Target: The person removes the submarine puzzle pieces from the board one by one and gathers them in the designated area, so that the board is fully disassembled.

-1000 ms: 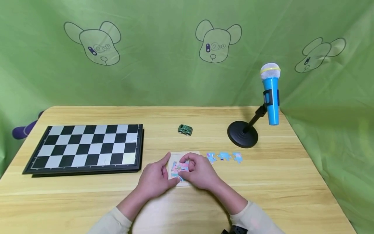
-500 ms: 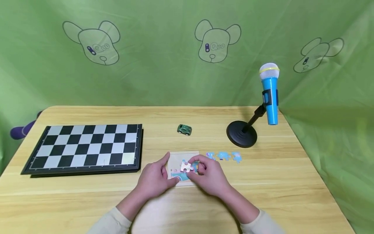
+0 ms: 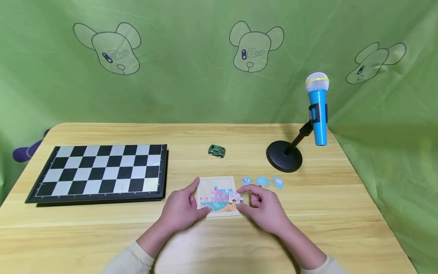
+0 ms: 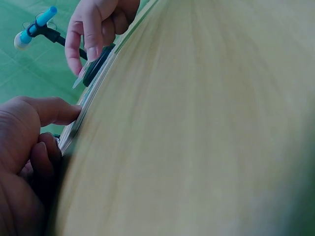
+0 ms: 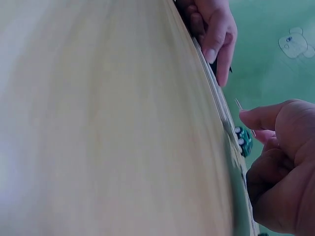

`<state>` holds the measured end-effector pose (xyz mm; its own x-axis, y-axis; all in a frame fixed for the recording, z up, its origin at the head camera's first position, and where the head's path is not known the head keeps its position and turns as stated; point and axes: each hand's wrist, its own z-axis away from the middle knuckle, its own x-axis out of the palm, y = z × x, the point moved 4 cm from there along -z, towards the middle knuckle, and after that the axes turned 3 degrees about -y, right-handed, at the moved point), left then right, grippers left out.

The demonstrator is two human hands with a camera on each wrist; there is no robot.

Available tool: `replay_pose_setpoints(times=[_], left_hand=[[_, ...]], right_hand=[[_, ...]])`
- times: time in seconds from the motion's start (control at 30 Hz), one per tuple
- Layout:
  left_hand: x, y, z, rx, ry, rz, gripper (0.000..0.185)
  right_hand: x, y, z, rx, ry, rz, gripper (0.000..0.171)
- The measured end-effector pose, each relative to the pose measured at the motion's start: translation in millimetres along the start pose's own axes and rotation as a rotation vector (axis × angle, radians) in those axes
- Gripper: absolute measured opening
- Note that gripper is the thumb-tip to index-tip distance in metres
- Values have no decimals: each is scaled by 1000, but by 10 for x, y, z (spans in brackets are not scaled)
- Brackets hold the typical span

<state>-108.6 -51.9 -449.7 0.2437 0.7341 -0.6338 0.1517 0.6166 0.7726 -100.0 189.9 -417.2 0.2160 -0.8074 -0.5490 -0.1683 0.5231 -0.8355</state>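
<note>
Puzzle tray [image 3: 216, 180] sat flat on the tabletop [image 3: 212, 236], mid-front, lower rows filled with pieces, upper strip bare. Left hand [image 3: 181, 207] pinned the tray's left edge, thumb along the side and fingers curled at the near corner. Right hand [image 3: 265, 207] pinched one puzzle piece [image 3: 235, 197] between thumb and forefinger, at the tray's right edge. Three loose pieces [image 3: 262, 182] lay in a row just right of the tray. Chessboard [image 3: 99, 171] at left, toy car [image 3: 216, 151] behind, microphone stand [image 3: 284, 155] right.
</note>
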Motion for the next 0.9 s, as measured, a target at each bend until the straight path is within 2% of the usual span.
replay_pose_setpoints(times=[0.2, 0.37, 0.9], left_hand=[[1, 2, -7, -1, -1, 0, 93], [6, 1, -10, -9, -5, 1, 93], [9, -10, -1, -10, -6, 10, 92]], right_hand=[[-123, 67, 48, -5, 13, -13, 28], [-197, 144, 61, -5, 17, 32, 28], [-327, 343, 23, 61, -57, 127, 29]])
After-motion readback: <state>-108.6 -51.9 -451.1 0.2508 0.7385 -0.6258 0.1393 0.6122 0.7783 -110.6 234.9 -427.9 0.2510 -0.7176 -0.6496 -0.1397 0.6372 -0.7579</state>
